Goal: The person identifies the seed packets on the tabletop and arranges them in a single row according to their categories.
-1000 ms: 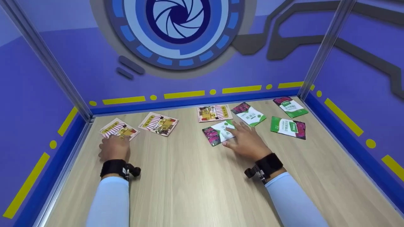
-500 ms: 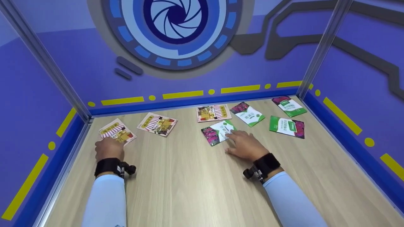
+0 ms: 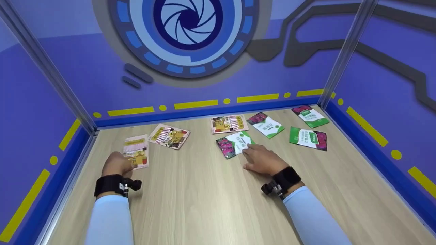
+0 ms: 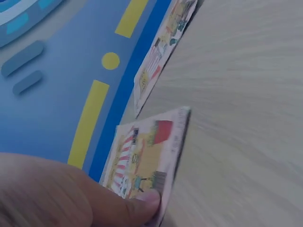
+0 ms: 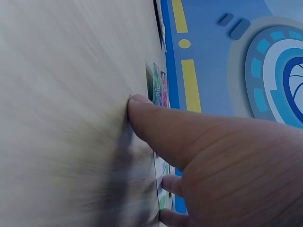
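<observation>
My left hand (image 3: 115, 165) pinches a pink packet (image 3: 137, 149) printed with a striped-awning shop, at the left of the table. In the left wrist view the thumb lies across the face of this pink packet (image 4: 144, 156), which is tilted up from the tabletop; the other fingers are hidden beneath it. Fingertips of my right hand (image 3: 265, 160) rest at the near edge of a flat green-and-white packet (image 3: 234, 144) with magenta flowers. Its fingers look extended, and in the right wrist view the thumb (image 5: 156, 120) is against or very near the wood.
Two more pink packets (image 3: 170, 136) (image 3: 229, 124) lie flat toward the back. Several green-and-white flower packets (image 3: 265, 125) (image 3: 308, 138) (image 3: 310, 116) lie to the right. Blue-purple panels (image 3: 218, 81) wall in the wooden table (image 3: 201, 190) at the back and sides.
My left hand has turned the pink packet from slanted to nearly upright in the head view and drawn it slightly nearer. The right hand has barely shifted.
</observation>
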Available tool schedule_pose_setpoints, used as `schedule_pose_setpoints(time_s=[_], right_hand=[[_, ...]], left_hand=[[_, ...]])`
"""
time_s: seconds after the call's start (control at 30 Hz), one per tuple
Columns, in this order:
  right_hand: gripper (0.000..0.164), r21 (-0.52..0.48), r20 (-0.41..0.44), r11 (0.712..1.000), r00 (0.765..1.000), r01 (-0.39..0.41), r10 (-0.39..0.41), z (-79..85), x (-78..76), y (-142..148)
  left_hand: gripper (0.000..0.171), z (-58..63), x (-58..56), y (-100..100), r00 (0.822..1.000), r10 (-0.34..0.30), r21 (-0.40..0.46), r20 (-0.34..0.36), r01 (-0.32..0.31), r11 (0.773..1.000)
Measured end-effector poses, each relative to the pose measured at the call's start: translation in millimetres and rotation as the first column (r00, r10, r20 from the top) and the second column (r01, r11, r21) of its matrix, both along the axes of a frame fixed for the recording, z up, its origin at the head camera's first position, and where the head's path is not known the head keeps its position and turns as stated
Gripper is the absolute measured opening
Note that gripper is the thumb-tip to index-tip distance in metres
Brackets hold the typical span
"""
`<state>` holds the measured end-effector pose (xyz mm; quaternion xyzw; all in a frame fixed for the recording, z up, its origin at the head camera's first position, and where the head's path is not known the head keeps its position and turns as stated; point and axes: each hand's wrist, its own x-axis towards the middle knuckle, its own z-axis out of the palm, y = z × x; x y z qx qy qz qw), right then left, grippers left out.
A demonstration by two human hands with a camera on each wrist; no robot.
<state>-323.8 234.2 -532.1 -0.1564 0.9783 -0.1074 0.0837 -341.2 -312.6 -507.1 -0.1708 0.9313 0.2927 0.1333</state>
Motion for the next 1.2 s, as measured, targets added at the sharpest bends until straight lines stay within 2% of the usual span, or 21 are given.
schedule_pose_setpoints(time_s=[0.13,0.33,0.53,0.6,0.7,0.77,0.83,0.93,1.0,1.1,1.2], right_hand=[[0.071,0.007,0.006,1.0,1.0,0.01,-0.01,-1.2,0.7,-1],[0.071,-0.008,0.02,1.0,1.0,0.012,-0.012,0.1,1.2,-2],[0.071,-0.004,0.031,1.0,0.999,0.023,-0.022,1.2,0.0,-2],[0.071,-0.003,0.033,1.0,0.999,0.023,-0.022,0.5,-0.8,-1],[0.071,-0.003,0.042,1.0,0.999,0.026,-0.026,0.1,-2.2,-1],[0.07,-0.009,0.041,1.0,0.999,0.02,-0.019,-0.4,-2.6,-2],[0.069,-0.022,0.031,1.0,0.999,0.011,-0.01,0.4,-3.1,-3],[0.065,-0.041,-0.018,0.999,1.0,-0.003,0.002,2.8,-3.4,-4],[0.061,-0.059,-0.06,0.998,0.998,0.009,-0.013,5.2,-3.5,-5],[0.056,-0.093,-0.138,0.995,0.99,0.025,-0.038,10.4,-3.6,-7],[0.051,-0.159,-0.189,0.987,0.981,0.01,-0.04,16.8,-3.1,-13]], left_hand=[[0.02,-2.7,2.1,1,0.999,0.024,0.032,0.036,-0.025,0.999],[0.026,-3.3,5.6,7,0.998,0.067,0.017,0.003,-0.067,0.998],[0.028,-0.9,8.1,8,1.0,0.021,0.066,-0.006,-0.02,0.998],[0.025,-0.3,7.6,7,0.999,-0.007,0.088,-0.034,0.01,0.996],[0.025,-1.2,5.0,8,0.991,-0.049,0.099,-0.127,0.062,0.993],[0.025,-2.6,4.5,11,0.983,-0.048,0.107,-0.179,0.068,0.992],[0.027,-2.4,4.3,17,0.977,-0.01,0.154,-0.212,0.043,0.987],[0.031,2.8,5.5,29,0.971,0.06,0.208,-0.233,-0.011,0.978],[0.035,8.1,6.5,39,0.963,0.103,0.263,-0.247,-0.036,0.964],[0.039,14.5,6.7,60,0.951,0.118,0.334,-0.287,-0.016,0.942],[0.039,18.3,7.9,87,0.94,0.132,0.424,-0.315,0.015,0.905]])
